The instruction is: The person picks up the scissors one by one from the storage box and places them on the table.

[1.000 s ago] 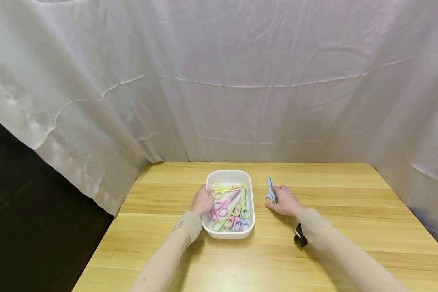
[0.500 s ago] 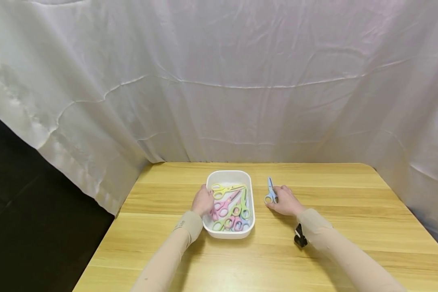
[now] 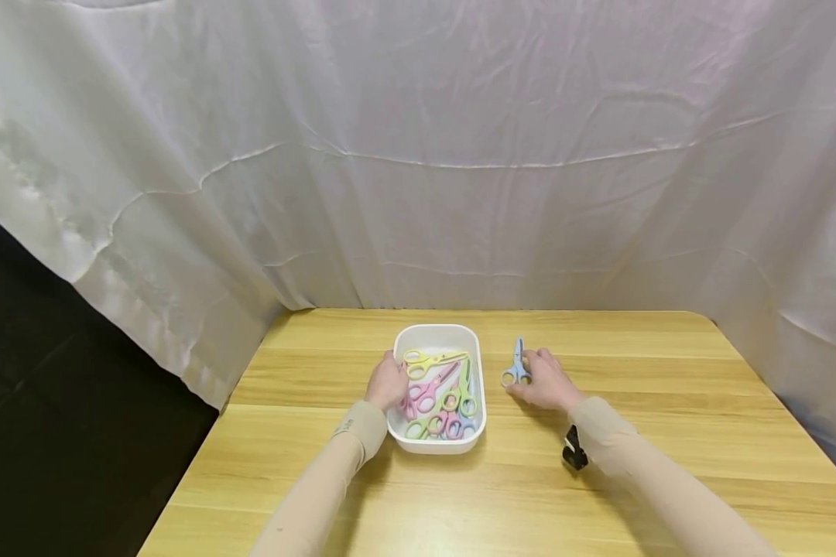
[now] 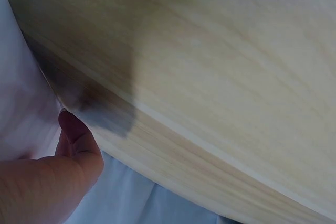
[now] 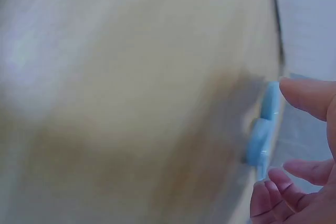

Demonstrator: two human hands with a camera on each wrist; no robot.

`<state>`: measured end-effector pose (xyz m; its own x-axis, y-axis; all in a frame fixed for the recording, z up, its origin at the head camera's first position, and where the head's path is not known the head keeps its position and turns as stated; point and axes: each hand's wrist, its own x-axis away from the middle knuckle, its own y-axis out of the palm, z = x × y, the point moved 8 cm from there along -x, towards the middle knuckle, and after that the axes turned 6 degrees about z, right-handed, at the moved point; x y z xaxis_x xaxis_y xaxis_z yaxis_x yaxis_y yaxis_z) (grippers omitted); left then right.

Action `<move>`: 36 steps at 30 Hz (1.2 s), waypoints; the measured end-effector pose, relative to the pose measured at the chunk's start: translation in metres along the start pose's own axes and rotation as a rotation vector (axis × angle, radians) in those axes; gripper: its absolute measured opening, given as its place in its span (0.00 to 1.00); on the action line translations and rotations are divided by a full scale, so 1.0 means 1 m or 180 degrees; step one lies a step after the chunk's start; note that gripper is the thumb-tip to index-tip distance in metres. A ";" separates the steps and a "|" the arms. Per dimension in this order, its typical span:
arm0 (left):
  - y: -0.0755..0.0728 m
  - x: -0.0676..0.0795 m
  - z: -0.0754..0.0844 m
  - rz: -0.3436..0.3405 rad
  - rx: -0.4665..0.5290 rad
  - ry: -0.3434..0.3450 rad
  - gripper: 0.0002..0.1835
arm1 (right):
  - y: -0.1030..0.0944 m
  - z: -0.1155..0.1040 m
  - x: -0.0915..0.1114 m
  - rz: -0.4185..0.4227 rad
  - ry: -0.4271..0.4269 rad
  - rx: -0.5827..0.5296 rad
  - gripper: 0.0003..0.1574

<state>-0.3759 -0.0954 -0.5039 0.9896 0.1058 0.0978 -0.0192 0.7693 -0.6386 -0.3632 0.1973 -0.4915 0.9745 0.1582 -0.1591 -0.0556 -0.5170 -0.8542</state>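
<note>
A white plastic bin (image 3: 437, 447) stands on the table, holding several scissors in yellow, pink, green and blue. My left hand (image 3: 387, 384) grips its left wall, fingers inside; in the left wrist view the thumb (image 4: 79, 137) presses along the white wall. Right of the bin, a pair of light blue scissors (image 3: 518, 363) lies at the table with blades pointing away. My right hand (image 3: 545, 381) holds the scissors from the right: the thumb (image 5: 307, 95) meets a handle ring, and the other fingertips come up beside the blades.
The yellow-brown wooden table (image 3: 634, 340) extends on both sides of the bin. A pale curtain (image 3: 460, 232) hangs behind its back edge, with black cloth (image 3: 56, 402) at the left. A black device (image 3: 574, 449) sits at the right wrist.
The blue scissors have turned slightly, blade tips shifting right and handles a little left, under the right hand. My left hand keeps its place on the bin.
</note>
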 end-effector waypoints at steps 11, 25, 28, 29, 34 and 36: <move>0.001 -0.003 -0.004 0.0013 -0.0003 -0.0046 0.31 | -0.026 -0.059 -0.007 0.0278 -0.0418 -0.0121 0.44; 0.002 -0.004 -0.002 -0.0027 0.0065 -0.0087 0.30 | 0.003 -0.150 0.016 -0.0079 -0.1399 0.0201 0.33; 0.002 -0.003 0.000 -0.0012 0.0062 -0.0080 0.29 | 0.016 -0.154 0.020 -0.0284 -0.1414 0.0393 0.33; 0.001 -0.003 0.000 -0.0005 0.0064 -0.0078 0.29 | 0.020 -0.154 0.021 -0.0353 -0.1411 0.0455 0.33; 0.002 -0.003 -0.002 -0.0014 0.0080 -0.0094 0.29 | 0.035 -0.154 0.023 -0.0587 -0.1388 0.0757 0.35; 0.002 -0.004 -0.003 -0.0015 0.0081 -0.0099 0.29 | 0.040 -0.154 0.022 -0.0597 -0.1432 0.0956 0.35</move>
<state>-0.3792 -0.0959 -0.5080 0.9847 0.1215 0.1248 -0.0185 0.7855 -0.6186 -0.3104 0.0504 -0.4527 0.7888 0.6007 -0.1301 -0.0140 -0.1940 -0.9809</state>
